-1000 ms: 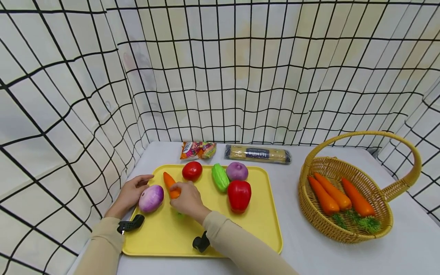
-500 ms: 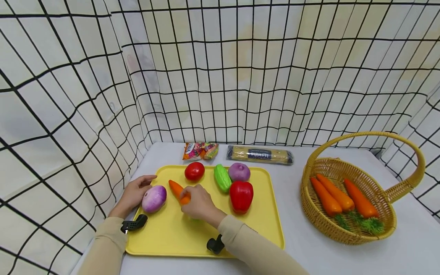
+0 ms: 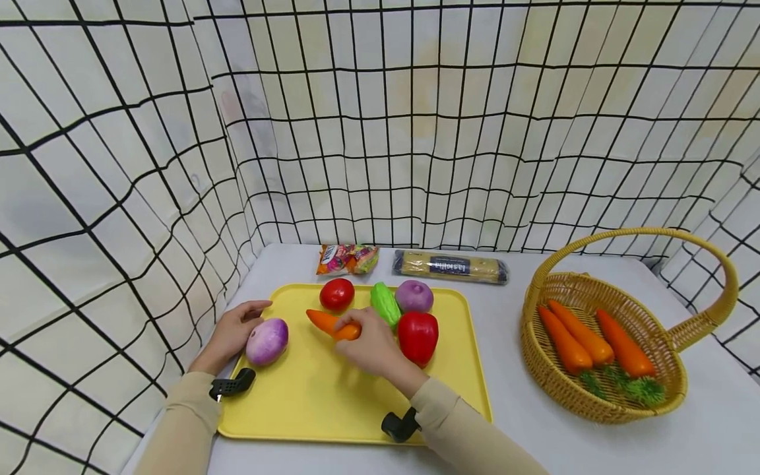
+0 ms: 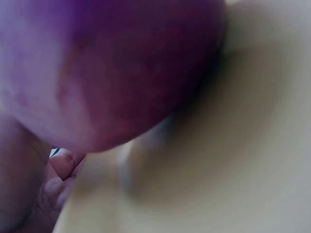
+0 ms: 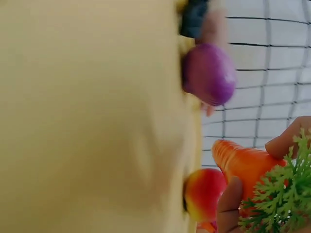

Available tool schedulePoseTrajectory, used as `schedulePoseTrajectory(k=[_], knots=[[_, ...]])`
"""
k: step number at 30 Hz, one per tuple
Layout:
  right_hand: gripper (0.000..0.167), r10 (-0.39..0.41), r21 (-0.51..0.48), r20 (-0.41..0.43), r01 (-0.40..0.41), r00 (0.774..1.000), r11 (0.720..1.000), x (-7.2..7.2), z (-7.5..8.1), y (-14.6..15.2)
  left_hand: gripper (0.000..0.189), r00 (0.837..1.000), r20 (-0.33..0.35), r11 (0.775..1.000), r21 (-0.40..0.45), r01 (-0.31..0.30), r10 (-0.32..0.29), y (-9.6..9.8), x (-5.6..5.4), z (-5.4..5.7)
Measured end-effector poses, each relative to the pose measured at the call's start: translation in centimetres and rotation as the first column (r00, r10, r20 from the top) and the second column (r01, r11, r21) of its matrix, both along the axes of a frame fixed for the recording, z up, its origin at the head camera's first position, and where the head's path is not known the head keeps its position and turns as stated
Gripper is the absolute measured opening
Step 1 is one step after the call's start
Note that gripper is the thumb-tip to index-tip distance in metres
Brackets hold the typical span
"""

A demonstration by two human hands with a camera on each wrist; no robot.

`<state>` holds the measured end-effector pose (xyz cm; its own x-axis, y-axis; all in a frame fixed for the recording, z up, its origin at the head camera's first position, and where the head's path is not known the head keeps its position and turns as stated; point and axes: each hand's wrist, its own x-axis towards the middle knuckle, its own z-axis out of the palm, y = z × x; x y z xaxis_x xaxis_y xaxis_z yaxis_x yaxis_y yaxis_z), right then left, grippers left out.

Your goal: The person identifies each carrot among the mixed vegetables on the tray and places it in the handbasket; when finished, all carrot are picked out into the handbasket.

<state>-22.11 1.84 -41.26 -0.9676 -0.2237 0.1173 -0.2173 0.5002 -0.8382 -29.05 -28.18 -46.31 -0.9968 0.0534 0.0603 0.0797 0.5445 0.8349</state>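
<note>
My right hand grips a carrot between thumb and fingers over the middle of the yellow tray. In the right wrist view the carrot has ridged orange sides and a leafy green top. My left hand rests at the tray's left edge, its fingers relaxed, beside a purple-and-white egg-shaped vegetable. That vegetable fills much of the left wrist view, with part of the hand below it. A tomato, a green bumpy vegetable, a purple onion and a red bell pepper lie on the tray.
To the right stands a wicker basket with a tall arched handle, holding 3 carrots. Behind the tray lie a candy bag and a pasta packet. Black netting over white cloth surrounds the table.
My right hand has lifted the carrot and carried it rightward, turning it from steep to nearly level. The left hand stays beside the purple-and-white vegetable; the view has shifted slightly.
</note>
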Motion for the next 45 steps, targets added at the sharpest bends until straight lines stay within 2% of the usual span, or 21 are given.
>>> schedulePoseTrajectory(k=[3, 6, 15, 18, 23, 30, 37, 45], knots=[[0.02, -0.003, -0.081, -0.024, 0.001, 1.0, 0.997, 0.2, 0.4, 0.9, 0.038, 1.0, -0.007, 1.0, 0.002, 0.001, -0.001, -0.1, 0.0, -0.1], [0.021, 0.0, -0.122, -0.054, -0.006, 0.999, 0.993, 0.6, 0.7, 1.9, 0.039, 1.0, -0.002, 1.0, -0.003, 0.003, -0.003, -0.2, 0.0, -0.2], [0.024, 0.053, -0.114, -0.177, -0.074, 0.983, 0.991, 2.3, 1.7, 6.3, 0.038, 1.0, -0.011, 1.0, -0.012, 0.006, -0.006, 0.1, -0.2, -0.4], [0.026, 0.022, -0.111, -0.183, -0.043, 0.983, 0.993, 2.8, 1.6, 8.1, 0.038, 1.0, -0.011, 1.0, -0.011, 0.007, -0.007, 0.1, -0.1, -0.4], [0.027, -0.031, -0.167, -0.172, 0.002, 0.985, 0.986, 3.6, 1.0, 10.6, 0.039, 1.0, -0.015, 1.0, 0.007, 0.006, -0.006, -0.3, 0.2, -0.5], [0.028, -0.087, -0.242, -0.218, 0.033, 0.972, 0.97, 4.4, 0.2, 13.6, 0.038, 1.0, -0.011, 1.0, 0.022, 0.005, -0.005, -0.3, 0.2, -0.6], [0.032, -0.142, -0.258, -0.214, 0.084, 0.967, 0.963, 4.7, 0.5, 16.4, 0.038, 1.0, 0.0, 1.0, 0.008, 0.0, 0.0, -0.1, 0.1, -0.3], [0.033, -0.236, -0.264, -0.234, 0.172, 0.943, 0.949, 5.4, 1.0, 18.6, 0.039, 1.0, 0.003, 1.0, 0.01, 0.0, 0.0, 0.0, 0.1, -0.1]])
